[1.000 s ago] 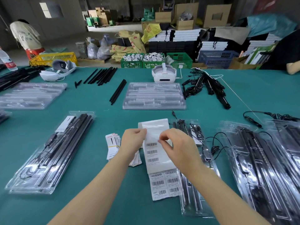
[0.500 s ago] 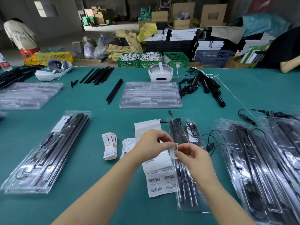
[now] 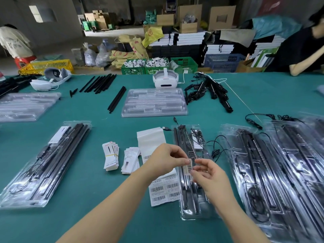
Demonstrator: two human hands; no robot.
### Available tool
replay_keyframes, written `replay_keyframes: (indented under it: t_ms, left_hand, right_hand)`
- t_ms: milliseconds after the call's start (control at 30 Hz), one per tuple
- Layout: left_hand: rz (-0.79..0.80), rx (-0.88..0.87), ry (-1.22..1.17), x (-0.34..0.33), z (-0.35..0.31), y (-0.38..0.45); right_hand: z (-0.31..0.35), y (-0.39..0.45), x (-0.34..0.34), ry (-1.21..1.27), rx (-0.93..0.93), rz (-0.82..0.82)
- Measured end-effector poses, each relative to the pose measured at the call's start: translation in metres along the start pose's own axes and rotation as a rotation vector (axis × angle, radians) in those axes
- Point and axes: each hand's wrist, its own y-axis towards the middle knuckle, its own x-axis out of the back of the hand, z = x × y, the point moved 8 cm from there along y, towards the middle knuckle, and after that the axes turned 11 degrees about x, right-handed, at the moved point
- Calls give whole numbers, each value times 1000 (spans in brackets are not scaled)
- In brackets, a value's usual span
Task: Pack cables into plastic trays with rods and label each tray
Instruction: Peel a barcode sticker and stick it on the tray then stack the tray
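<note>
A small barcode label (image 3: 187, 167) is pinched between my left hand (image 3: 166, 161) at its top and my right hand (image 3: 208, 176) at its lower edge. Both hands hover over a clear plastic tray (image 3: 191, 204) packed with black rods and a coiled cable. The label sheet (image 3: 163, 189) with more barcodes lies on the green table just left of that tray, partly under my left arm.
A packed tray (image 3: 43, 165) lies at left; several packed trays (image 3: 280, 172) overlap at right. Two stacks of paper cards (image 3: 121, 158) sit beside the label sheet. Empty trays (image 3: 154, 102), loose black rods (image 3: 100, 83), bundled cables (image 3: 208, 92) and two headsets lie further back.
My right hand peeled one label off the sheet, and both hands carried it right, over the middle tray. The sheet lies on the table.
</note>
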Motion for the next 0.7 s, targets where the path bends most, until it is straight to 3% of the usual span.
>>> replay_keyframes:
  t_ms: [100,200,333,500,700]
  left_hand:
    - [-63,1,-10,-3,2,-3]
    - [-107,28,-169,0,6,-7]
    - [-28,94,-492,-11,19,-14]
    - [24,163,-697,-33,33,-23]
    - [109,258,-445,-60,41,-30]
  right_hand:
    - [0,-1,2,-9,7,4]
    - [-1,-3,2,4,-9,14]
    - [0,-3,2,91,-17,-2]
    - [6,2,8,132,37,-88]
    - [11,15,17,153,50,-145]
